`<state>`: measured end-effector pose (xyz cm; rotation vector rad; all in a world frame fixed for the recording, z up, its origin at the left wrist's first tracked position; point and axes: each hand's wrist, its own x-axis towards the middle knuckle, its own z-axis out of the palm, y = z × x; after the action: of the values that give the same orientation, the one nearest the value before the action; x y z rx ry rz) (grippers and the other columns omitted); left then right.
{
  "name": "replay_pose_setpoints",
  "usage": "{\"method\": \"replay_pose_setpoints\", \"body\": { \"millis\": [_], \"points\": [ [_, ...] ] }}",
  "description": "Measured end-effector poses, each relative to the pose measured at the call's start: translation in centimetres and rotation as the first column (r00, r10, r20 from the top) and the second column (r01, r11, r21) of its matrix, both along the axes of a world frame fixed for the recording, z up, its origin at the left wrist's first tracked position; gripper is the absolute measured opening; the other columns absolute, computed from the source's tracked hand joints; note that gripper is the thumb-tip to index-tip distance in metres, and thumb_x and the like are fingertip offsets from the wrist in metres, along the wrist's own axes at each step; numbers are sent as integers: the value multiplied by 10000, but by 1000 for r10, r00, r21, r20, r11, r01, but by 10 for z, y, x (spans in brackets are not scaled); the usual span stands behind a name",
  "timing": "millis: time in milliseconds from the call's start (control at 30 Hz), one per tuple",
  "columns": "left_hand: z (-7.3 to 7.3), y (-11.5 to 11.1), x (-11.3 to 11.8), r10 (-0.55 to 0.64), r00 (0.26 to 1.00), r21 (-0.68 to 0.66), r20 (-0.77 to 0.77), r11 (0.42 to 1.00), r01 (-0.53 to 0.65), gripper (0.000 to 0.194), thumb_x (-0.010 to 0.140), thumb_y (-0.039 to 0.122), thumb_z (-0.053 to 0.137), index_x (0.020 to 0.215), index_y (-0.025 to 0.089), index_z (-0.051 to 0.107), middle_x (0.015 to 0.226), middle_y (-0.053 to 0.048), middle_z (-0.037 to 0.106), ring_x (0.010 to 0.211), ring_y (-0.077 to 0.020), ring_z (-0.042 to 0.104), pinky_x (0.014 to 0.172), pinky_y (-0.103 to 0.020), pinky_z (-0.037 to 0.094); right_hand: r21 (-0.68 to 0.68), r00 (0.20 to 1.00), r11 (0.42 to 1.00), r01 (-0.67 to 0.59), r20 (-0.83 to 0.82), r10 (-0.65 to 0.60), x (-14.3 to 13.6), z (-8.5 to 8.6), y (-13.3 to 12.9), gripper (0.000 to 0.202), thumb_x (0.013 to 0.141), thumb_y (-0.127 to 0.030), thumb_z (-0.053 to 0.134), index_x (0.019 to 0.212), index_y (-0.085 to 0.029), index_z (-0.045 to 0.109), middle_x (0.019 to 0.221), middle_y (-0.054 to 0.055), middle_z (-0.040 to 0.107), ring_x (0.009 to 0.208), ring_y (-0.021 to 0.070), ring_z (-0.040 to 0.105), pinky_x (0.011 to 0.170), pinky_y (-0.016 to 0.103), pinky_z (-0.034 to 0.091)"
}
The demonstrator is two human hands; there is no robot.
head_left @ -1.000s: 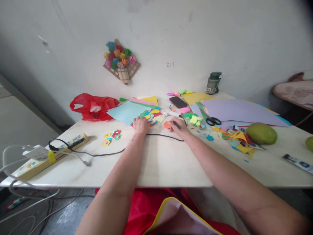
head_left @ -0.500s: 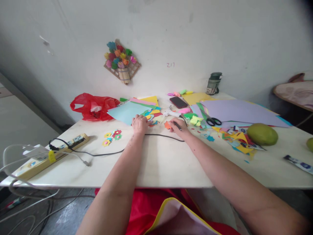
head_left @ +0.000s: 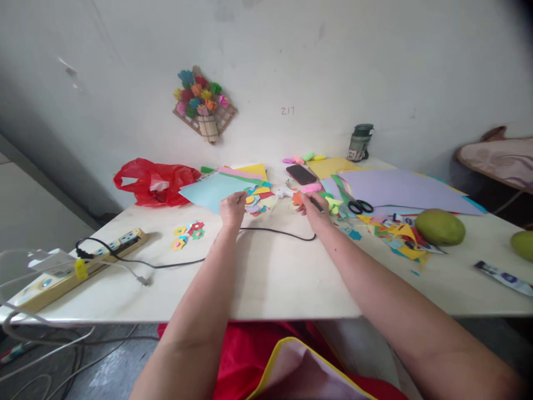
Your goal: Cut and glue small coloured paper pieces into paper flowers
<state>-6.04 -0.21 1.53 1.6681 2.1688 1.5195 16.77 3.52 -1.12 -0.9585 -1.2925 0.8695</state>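
My right hand (head_left: 315, 214) is closed around a dark pen (head_left: 317, 204) and an orange paper cut-out (head_left: 297, 198). Raised beside the pile of cut paper pieces (head_left: 255, 204), my left hand (head_left: 232, 211) is closed, its fingertips pinched on something small and dark that I cannot make out. A white glue gun (head_left: 285, 191) lies between and beyond the hands. Several paper flowers (head_left: 195, 229) with coloured centres are grouped on the table, left of my left forearm.
Scissors (head_left: 360, 206), paper scraps (head_left: 410, 239), a green mango-like fruit (head_left: 440, 226) and a tube (head_left: 503, 278) lie on the right. A phone (head_left: 301, 174) and a bottle (head_left: 360, 143) are behind. A power strip (head_left: 95, 261), black cable (head_left: 166, 265) and red bag (head_left: 160, 182) are left.
My left hand has lifted off the paper pile, moving slightly left with its fingers pinched. My right hand has shifted right, bringing the orange cut-out and pen along and raising the cut-out.
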Motion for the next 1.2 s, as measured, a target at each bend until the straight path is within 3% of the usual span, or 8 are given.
{"method": "replay_pose_setpoints", "body": {
  "millis": [133,233,367,500,633,767,1000,1200],
  "points": [
    [-6,4,18,-313,943,49,117,950,309,243,770,381,624,879,199,743,785,-24,729,768,-168,666,709,-240,486,-31,998,998,62,-20,-63,3,4,2,379,722,-566,549,740,-187,531,632,21,660,501,141,628,388,199,425],
    [-10,3,31,-435,891,-53,134,894,445,273,720,426,668,745,165,742,682,-35,701,715,-178,649,650,-238,474,-53,997,996,69,-28,-70,3,4,4,383,719,-565,542,731,-182,531,636,36,672,501,140,630,379,191,407],
    [-12,1,40,-446,854,-113,267,866,488,237,682,262,686,891,167,748,719,-20,699,678,-151,625,679,-245,476,-65,999,998,17,-46,-20,3,2,4,357,707,-534,568,749,-180,552,631,31,677,494,137,625,386,191,403],
    [-11,-1,44,-445,852,-149,277,856,496,538,645,151,681,1180,199,650,825,-23,707,706,-140,611,730,-266,479,-82,1000,996,-17,-22,15,3,1,1,339,716,-521,572,748,-184,557,650,29,683,494,130,617,408,200,425],
    [-10,-2,46,-479,746,-112,463,803,585,694,615,171,737,1283,148,554,804,-28,694,689,-125,609,694,-253,479,-99,996,991,-93,5,94,2,1,-2,328,724,-510,594,744,-184,568,661,34,692,492,116,607,415,193,434],
    [-11,-3,45,-445,708,-124,549,794,595,659,575,236,799,1195,129,603,565,62,576,526,-78,534,587,-218,450,-133,985,976,-171,-2,172,0,0,-2,331,719,-504,627,754,-176,596,622,38,682,469,109,596,397,180,415],
    [-15,-1,48,-370,651,-107,663,814,571,280,567,272,814,713,128,623,583,18,625,484,-73,548,504,-202,458,-64,983,982,-177,41,180,-1,-8,2,327,684,-510,644,713,-187,605,632,-10,618,526,98,585,451,181,436],
    [-7,-6,52,-365,597,-127,714,772,623,327,622,329,799,794,154,582,572,20,619,533,-147,644,525,-252,524,-31,970,977,-213,110,215,-4,-10,1,312,689,-504,627,714,-193,619,693,-2,604,649,132,584,531,221,482]
  ]
}}
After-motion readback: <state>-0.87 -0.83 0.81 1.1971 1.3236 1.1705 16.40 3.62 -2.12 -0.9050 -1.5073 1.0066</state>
